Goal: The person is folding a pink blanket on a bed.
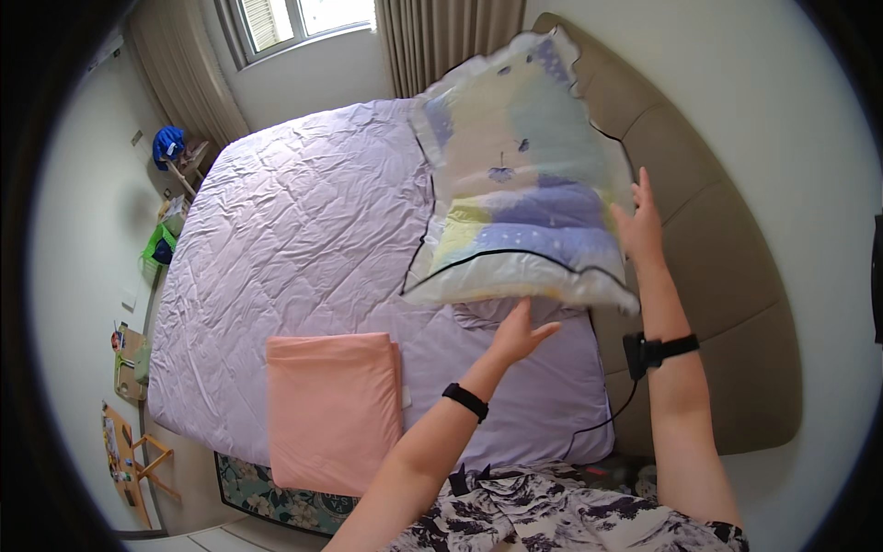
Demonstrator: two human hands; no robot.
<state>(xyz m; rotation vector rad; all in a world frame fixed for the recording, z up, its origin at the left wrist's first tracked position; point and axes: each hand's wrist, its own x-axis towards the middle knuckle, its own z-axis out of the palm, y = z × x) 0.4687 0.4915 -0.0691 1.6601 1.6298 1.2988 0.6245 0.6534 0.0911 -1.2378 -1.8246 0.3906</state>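
A pillow in a pastel patterned case with frilled, dark-trimmed edges (pixel 510 165) lies across the headboard end of the bed, partly blurred. My left hand (pixel 519 332) is by its near edge, thumb spread, with no hold on it that shows. Along the pillow's right side is my right hand (pixel 640 221), fingers apart, its fingertips at or beside the fabric. Beneath is a wrinkled lilac quilt (pixel 290 207). A folded pink cloth (pixel 334 414) lies on the quilt at the near side, left of my left forearm.
A padded brown headboard (pixel 717 276) runs along the right. A dark cable trails from the band on my right forearm. Beside the bed's near edge is a floral mat (pixel 276 493). Small furniture, a green basket (pixel 157 245) and a blue cloth (pixel 167 146) stand at the left.
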